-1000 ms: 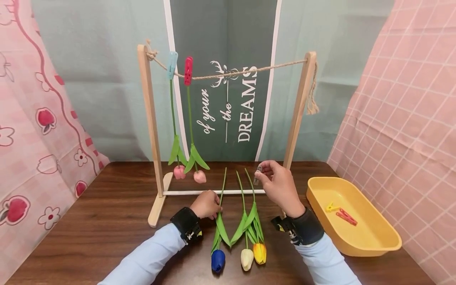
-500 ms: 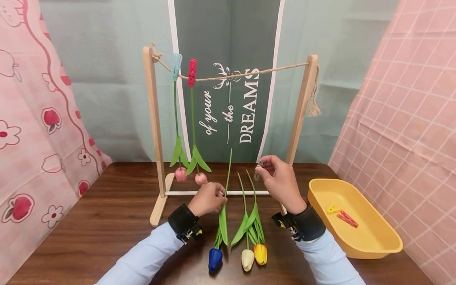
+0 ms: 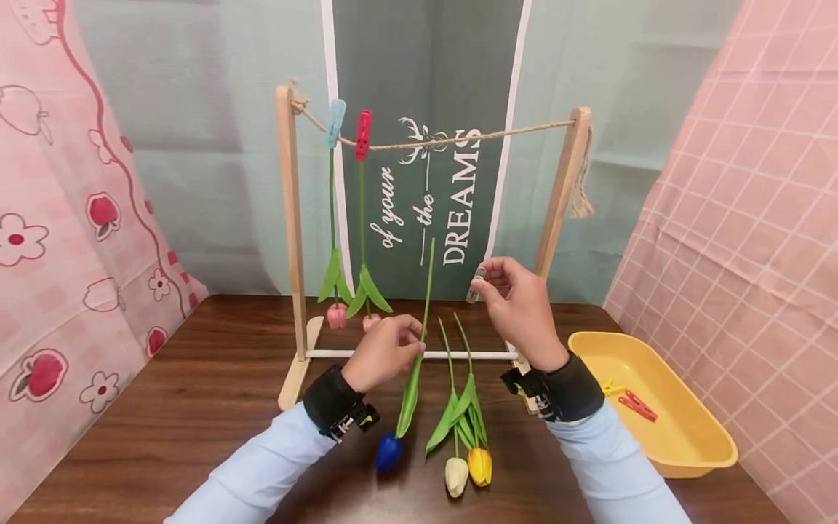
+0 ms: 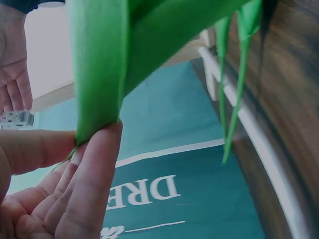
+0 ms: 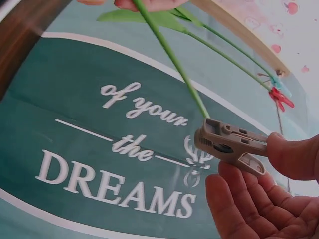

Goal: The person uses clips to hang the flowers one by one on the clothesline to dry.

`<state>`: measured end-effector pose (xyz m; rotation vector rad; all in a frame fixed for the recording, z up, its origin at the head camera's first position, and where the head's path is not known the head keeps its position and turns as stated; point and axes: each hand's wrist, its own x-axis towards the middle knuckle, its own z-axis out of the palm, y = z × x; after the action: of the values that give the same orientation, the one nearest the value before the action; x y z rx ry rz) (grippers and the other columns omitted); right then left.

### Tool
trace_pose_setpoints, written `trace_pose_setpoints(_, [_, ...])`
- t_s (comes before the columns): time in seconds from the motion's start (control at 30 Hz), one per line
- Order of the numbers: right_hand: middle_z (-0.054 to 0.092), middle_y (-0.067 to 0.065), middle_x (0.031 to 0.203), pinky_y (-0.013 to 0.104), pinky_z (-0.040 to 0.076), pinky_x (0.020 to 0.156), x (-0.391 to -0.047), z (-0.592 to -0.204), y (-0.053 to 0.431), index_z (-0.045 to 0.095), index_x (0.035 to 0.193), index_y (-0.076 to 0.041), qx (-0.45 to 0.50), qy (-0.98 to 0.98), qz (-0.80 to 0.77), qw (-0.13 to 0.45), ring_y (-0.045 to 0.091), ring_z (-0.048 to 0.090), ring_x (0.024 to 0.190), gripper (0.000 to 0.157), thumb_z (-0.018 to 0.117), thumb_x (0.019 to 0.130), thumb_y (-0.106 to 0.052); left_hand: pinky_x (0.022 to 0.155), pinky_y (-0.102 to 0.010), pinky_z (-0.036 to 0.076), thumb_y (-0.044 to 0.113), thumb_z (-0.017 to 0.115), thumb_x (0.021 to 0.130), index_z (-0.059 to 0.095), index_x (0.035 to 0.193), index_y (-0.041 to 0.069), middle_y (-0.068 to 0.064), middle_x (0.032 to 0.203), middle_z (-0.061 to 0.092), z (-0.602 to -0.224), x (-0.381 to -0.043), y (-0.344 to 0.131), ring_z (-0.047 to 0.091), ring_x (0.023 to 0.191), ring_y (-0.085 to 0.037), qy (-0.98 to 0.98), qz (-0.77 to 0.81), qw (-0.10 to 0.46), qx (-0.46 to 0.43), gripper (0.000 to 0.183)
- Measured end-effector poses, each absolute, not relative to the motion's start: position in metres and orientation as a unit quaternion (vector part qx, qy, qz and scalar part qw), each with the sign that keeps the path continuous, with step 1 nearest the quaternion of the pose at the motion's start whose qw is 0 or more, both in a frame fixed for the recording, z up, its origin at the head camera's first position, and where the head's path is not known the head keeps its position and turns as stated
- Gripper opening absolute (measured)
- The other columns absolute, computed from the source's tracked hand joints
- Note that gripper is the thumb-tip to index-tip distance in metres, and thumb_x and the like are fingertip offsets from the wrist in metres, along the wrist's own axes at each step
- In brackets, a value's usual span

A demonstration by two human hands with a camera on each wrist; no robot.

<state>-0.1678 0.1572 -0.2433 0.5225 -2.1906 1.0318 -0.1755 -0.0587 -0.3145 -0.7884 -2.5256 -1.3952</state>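
My left hand pinches the stem of a blue artificial tulip where the leaves begin; its stem points up and its bloom hangs low, near the tabletop. In the left wrist view, thumb and fingers close on the base of a green leaf. My right hand holds a grey clothespin between thumb and fingers, right of the blue tulip's stem. Two pink tulips hang upside down from the rope, held by a light blue clothespin and a red clothespin.
A white tulip and a yellow tulip lie on the brown table. The wooden frame with a white lower bar stands behind. At right, a yellow basin contains red and yellow clothespins.
My left hand has lifted the blue tulip off the table, its stem end rising toward the rope. My right hand has risen a little with the grey clothespin. The head view has shifted slightly.
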Motion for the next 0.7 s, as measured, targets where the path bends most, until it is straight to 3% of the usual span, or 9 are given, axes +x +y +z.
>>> trace_pose_setpoints(0.03, [0.067, 0.012, 0.089, 0.036, 0.051, 0.07, -0.168, -0.24, 0.156, 0.063, 0.103, 0.001, 0.203, -0.834, 0.393, 0.331, 0.022, 0.064, 0.08, 0.018, 0.072, 0.088, -0.006, 0.086, -0.04, 0.05, 0.002, 0.069, 0.088, 0.064, 0.097, 0.001, 0.001, 0.072, 0.066, -0.311, -0.174, -0.059, 0.065, 0.056, -0.024, -0.843, -0.462, 0.082, -0.264, 0.011])
trace_pose_setpoints(0.13, [0.067, 0.013, 0.09, 0.035, 0.051, 0.071, -0.167, -0.229, 0.152, 0.063, 0.103, 0.002, 0.217, -0.825, 0.391, 0.345, 0.022, 0.064, 0.081, 0.02, 0.072, 0.088, -0.006, 0.087, -0.041, 0.048, 0.003, 0.07, 0.088, 0.065, 0.098, 0.003, 0.002, 0.073, 0.067, -0.303, -0.172, -0.06, 0.066, 0.056, -0.02, -0.843, -0.453, 0.106, -0.271, 0.011])
trace_pose_setpoints(0.17, [0.067, 0.013, 0.091, 0.035, 0.052, 0.071, -0.167, -0.226, 0.15, 0.063, 0.103, 0.002, 0.221, -0.823, 0.391, 0.349, 0.022, 0.064, 0.082, 0.02, 0.072, 0.088, -0.006, 0.087, -0.037, 0.047, 0.004, 0.07, 0.088, 0.065, 0.098, 0.003, 0.002, 0.074, 0.067, -0.3, -0.171, -0.061, 0.066, 0.058, -0.018, -0.842, -0.449, 0.117, -0.275, 0.011])
trace_pose_setpoints(0.27, [0.066, 0.014, 0.092, 0.036, 0.052, 0.073, -0.167, -0.215, 0.145, 0.062, 0.104, 0.003, 0.235, -0.815, 0.39, 0.357, 0.023, 0.064, 0.083, 0.02, 0.072, 0.088, -0.006, 0.064, -0.032, 0.053, 0.004, 0.07, 0.088, 0.066, 0.099, 0.003, 0.001, 0.076, 0.068, -0.294, -0.171, -0.062, 0.065, 0.065, -0.013, -0.837, -0.447, 0.139, -0.283, 0.012])
trace_pose_setpoints(0.43, [0.067, 0.013, 0.092, 0.038, 0.053, 0.074, -0.169, -0.197, 0.137, 0.063, 0.103, 0.002, 0.257, -0.804, 0.386, 0.372, 0.021, 0.064, 0.082, 0.02, 0.072, 0.088, -0.007, 0.074, -0.034, 0.052, 0.004, 0.07, 0.088, 0.066, 0.102, 0.003, 0.001, 0.079, 0.068, -0.282, -0.17, -0.063, 0.064, 0.074, -0.01, -0.832, -0.441, 0.169, -0.292, 0.015])
trace_pose_setpoints(0.7, [0.067, 0.012, 0.091, 0.032, 0.05, 0.071, -0.17, -0.176, 0.125, 0.064, 0.102, 0.003, 0.286, -0.792, 0.373, 0.389, 0.02, 0.063, 0.08, 0.019, 0.072, 0.089, -0.008, 0.073, -0.032, 0.053, 0.004, 0.07, 0.089, 0.065, 0.104, 0.003, 0.0, 0.081, 0.069, -0.266, -0.171, -0.064, 0.065, 0.073, -0.01, -0.821, -0.45, 0.191, -0.295, 0.016])
